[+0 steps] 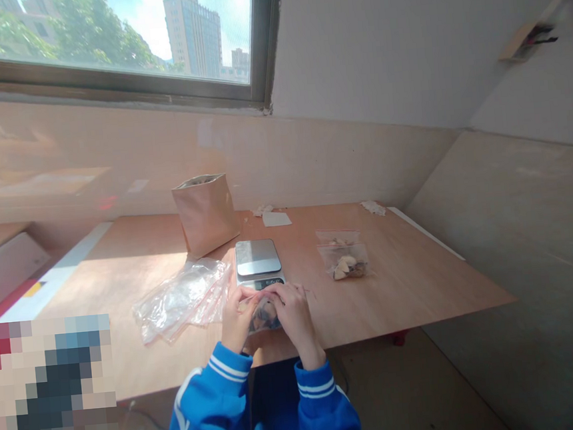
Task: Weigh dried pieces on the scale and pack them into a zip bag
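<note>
A wide window [115,36] with a dark frame runs along the top, showing green trees and tall buildings under a bright sky. Sunlight falls across the pale wooden bench [422,277], leaving a bright patch on its left part. A tan panelled wall [312,166] rises behind the bench, with white plaster [376,40] above. Grey concrete floor [529,234] spreads out on the right.

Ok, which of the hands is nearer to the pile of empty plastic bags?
Left. The left hand is just right of the pile of empty plastic bags; the right hand is farther right, across the small filled bag.
</note>
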### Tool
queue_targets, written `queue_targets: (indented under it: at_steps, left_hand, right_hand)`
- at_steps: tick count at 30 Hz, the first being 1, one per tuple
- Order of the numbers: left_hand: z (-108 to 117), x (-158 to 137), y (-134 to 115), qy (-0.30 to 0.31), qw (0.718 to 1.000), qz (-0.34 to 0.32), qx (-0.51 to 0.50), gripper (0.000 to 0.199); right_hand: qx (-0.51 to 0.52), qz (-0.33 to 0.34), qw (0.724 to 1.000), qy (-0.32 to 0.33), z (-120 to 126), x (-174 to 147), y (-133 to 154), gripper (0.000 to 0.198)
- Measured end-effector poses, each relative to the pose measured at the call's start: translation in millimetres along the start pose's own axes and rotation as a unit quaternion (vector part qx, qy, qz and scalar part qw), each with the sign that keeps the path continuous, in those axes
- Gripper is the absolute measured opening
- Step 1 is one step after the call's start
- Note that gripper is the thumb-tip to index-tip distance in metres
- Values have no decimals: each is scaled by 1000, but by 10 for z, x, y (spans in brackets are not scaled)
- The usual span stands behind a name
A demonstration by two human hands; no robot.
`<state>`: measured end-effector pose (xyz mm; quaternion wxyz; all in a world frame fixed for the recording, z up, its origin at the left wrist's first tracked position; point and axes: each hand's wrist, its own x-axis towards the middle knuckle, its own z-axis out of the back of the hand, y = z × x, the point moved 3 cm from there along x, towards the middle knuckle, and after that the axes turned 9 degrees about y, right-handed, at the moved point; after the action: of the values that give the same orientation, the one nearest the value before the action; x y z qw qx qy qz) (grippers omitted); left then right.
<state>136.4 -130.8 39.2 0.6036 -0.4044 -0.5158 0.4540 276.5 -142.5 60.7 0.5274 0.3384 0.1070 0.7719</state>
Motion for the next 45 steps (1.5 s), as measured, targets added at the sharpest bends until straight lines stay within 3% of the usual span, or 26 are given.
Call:
queue_targets:
  at_steps: [8, 16, 27, 38, 45]
  left_hand:
    - [-25, 1, 24, 19, 1000, 2, -3, 33]
    - [42, 10, -7, -9, 1000, 6, 10, 32]
    - [44, -6, -29, -17, 999, -12, 42, 24]
    - [11, 12, 17, -2, 1000, -20, -1, 24]
    - [-6, 0, -29, -9, 998, -57, 37, 22]
  right_hand:
    - [13, 6, 997, -76, 16, -14, -35, 24]
    - [6, -19, 999, -39, 94, -16, -38, 15]
    - [1, -21, 996, -81, 92, -27, -45, 23]
    - [35, 3, 999, -21, 65, -5, -26, 16]
    - [11, 25, 994, -103, 7, -12, 18, 23]
